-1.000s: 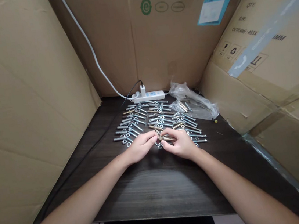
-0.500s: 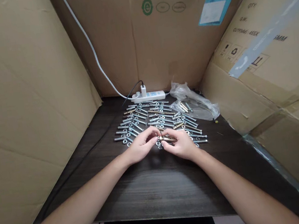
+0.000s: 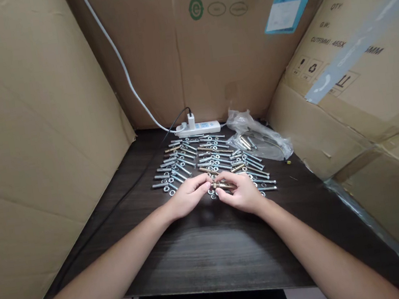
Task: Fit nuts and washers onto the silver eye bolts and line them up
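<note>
Head view: the right hand (image 3: 241,191) pinches a brass-coloured bolt (image 3: 224,185) between thumb and fingers over the dark table (image 3: 214,254); the left hand (image 3: 190,195) has its fingertips close together at the bolt's left end, whether gripping I cannot tell. Loose bolts (image 3: 183,170) lie beyond.

I sit at a dark table (image 3: 213,249) with a streaky wood grain and a straight near edge. Across its far half, rows of bolts (image 3: 266,189) lie flat, mostly silver with some gold-coloured ones among them, many at a slant. Small rings (image 3: 172,193) lie between and beside them, too small for me to sort into nuts and washers. Just behind the rows rests a white power strip (image 3: 204,128); to its right, a crumpled clear plastic bag (image 3: 256,131). Down my left side, a black cable (image 3: 127,193) runs across the tabletop.
</note>
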The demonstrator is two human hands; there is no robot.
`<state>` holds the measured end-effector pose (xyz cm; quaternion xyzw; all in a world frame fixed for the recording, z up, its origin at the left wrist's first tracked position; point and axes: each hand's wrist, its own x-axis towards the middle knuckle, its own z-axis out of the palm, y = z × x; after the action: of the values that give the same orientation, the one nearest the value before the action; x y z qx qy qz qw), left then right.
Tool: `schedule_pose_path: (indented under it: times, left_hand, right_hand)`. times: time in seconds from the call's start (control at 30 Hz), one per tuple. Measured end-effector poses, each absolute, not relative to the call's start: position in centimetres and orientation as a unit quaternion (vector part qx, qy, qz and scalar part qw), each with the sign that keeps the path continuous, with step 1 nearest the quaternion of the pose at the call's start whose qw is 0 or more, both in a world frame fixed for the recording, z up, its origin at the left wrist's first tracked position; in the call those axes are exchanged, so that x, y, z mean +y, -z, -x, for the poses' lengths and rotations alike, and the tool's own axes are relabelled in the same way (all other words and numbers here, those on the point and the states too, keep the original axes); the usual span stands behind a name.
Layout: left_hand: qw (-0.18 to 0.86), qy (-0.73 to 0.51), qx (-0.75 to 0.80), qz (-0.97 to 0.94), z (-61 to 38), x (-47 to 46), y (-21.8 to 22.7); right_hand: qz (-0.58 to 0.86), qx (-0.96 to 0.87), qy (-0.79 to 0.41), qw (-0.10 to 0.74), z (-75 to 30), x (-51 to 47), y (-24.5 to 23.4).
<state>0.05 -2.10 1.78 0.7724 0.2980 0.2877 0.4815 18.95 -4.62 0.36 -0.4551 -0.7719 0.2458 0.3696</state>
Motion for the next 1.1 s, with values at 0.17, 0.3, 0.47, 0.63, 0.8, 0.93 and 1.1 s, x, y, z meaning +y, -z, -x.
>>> schedule_pose_path:
  times: [0.17,0.3,0.47,0.63,0.8,0.93,1.1]
  left_hand:
    - [0.474,-0.293,0.3,-0.775,-0.09,-2.13,-1.59]
    - [0.462,-0.34,0.3,-0.762,-0.12,-2.34,-1.42]
    - [0.459,-0.341,0.293,-0.766,-0.12,-2.32,-1.39]
    - [0.479,-0.328,0.302,-0.756,-0.13,-2.13,-1.32]
    - [0.479,-0.319,0.302,-0.76,-0.17,-2.18,-1.51]
    - [0.478,-0.302,0.3,-0.768,-0.17,-2.27,-1.64]
    - [0.474,-0.282,0.303,-0.777,-0.14,-2.18,-1.47]
  right_hand:
    - [0.454,-0.771,-0.248,0.371,-18.93,-4.6,-0.36]
    - [0.455,-0.772,-0.244,0.37,-18.95,-4.56,-0.33]
    - [0.46,-0.772,-0.238,0.369,-18.96,-4.5,-0.25]
    - [0.457,-0.772,-0.241,0.371,-18.96,-4.53,-0.36]
    - [0.456,-0.772,-0.245,0.369,-18.95,-4.6,-0.39]
    - [0.454,-0.773,-0.25,0.366,-18.98,-4.6,-0.17]
    - [0.456,-0.771,-0.251,0.366,-18.97,-4.6,-0.22]
